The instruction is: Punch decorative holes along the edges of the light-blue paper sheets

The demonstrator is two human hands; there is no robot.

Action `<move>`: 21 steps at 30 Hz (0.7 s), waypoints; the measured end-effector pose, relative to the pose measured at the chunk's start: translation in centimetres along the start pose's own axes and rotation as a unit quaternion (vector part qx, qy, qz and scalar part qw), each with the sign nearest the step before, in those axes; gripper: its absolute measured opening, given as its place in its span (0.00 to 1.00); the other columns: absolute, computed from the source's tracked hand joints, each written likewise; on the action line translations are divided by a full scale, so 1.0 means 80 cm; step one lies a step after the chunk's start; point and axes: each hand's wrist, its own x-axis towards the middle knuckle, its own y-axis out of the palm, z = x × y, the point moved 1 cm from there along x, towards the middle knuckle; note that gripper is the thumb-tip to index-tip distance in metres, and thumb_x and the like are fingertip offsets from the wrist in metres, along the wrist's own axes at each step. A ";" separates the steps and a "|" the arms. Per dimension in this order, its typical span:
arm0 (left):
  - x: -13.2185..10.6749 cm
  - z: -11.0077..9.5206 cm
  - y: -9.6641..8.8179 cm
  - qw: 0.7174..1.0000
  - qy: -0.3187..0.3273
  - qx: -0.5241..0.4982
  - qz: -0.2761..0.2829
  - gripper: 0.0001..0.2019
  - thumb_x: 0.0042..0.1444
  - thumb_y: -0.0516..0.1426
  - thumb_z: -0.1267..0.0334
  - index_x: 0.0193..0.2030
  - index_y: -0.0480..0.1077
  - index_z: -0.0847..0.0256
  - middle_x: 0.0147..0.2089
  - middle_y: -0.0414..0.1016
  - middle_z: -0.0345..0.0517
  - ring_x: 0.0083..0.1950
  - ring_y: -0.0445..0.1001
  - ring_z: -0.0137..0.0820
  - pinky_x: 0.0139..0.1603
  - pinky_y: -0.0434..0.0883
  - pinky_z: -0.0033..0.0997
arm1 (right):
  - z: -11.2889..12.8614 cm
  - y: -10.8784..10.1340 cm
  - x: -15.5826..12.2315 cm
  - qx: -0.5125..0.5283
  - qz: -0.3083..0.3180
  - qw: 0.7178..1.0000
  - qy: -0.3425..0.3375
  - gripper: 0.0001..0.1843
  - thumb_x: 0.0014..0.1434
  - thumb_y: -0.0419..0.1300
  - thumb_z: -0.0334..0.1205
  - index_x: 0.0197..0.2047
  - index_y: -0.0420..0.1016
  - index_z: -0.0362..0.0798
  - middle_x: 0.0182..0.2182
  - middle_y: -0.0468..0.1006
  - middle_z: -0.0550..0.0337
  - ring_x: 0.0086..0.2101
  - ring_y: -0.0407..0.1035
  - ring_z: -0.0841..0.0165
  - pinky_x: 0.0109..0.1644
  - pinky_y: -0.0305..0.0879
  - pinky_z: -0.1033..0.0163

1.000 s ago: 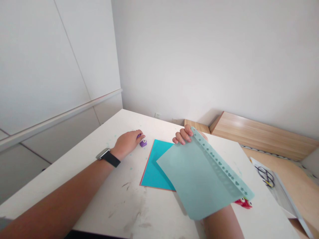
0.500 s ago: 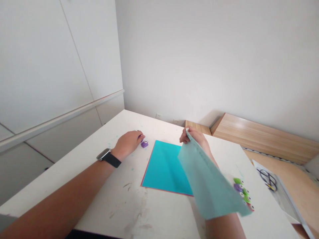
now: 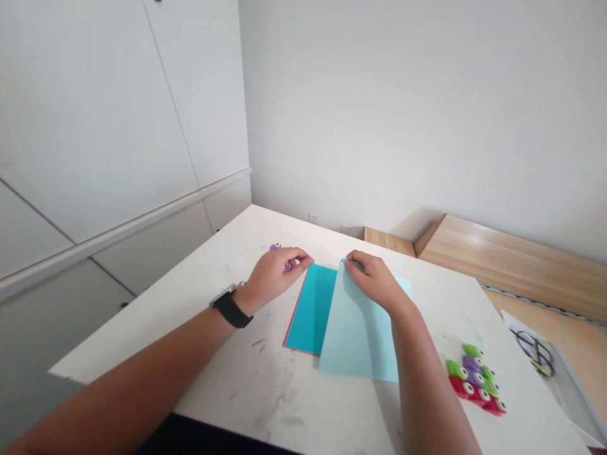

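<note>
My right hand pinches the top left corner of a pale blue sheet of paper, which covers the right part of a turquoise sheet. A thin reddish edge shows along the turquoise sheet's left side and bottom. My left hand, with a black-strapped watch on its wrist, hovers by that sheet's top left corner. Its thumb and forefinger tips come together, and I see nothing between them. A purple piece shows through the gap behind these fingers. Another purple piece with an eye lies beyond the hand.
On the right of the white table sits a cluster of green, purple and red eyed pieces. Purple also shows by my left wrist. A wooden desk stands beyond the right edge, with a coiled dark cable nearby. White cabinets line the left.
My right hand has laid the pale sheet partly flat over the turquoise one. My left hand has moved right, away from the purple pieces and towards the sheets. The view has shifted slightly.
</note>
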 end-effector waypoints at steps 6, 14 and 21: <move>-0.012 -0.005 0.035 0.967 -0.062 -0.211 0.126 0.20 0.57 0.58 0.44 0.41 0.76 0.59 0.39 0.80 0.48 0.38 0.76 0.34 0.38 0.74 0.31 | 0.007 0.023 0.003 0.022 0.025 0.999 -0.010 0.09 0.66 0.53 0.40 0.34 0.71 0.49 0.32 0.77 0.60 0.33 0.69 0.66 0.38 0.58 0.63; -0.014 -0.002 0.048 0.925 -0.115 -0.316 0.176 0.16 0.52 0.63 0.48 0.36 0.74 0.60 0.30 0.75 0.44 0.32 0.75 0.31 0.35 0.74 0.32 | 0.010 0.037 0.004 0.041 0.036 0.998 -0.011 0.10 0.66 0.54 0.41 0.35 0.72 0.49 0.31 0.77 0.60 0.30 0.67 0.67 0.35 0.56 0.64; -0.014 0.001 0.048 0.944 -0.086 -0.274 0.161 0.13 0.55 0.61 0.52 0.34 0.74 0.60 0.28 0.75 0.42 0.29 0.73 0.30 0.32 0.71 0.30 | 0.008 0.041 0.004 0.044 0.051 0.998 -0.013 0.09 0.66 0.53 0.39 0.34 0.72 0.48 0.31 0.77 0.60 0.32 0.69 0.67 0.37 0.58 0.64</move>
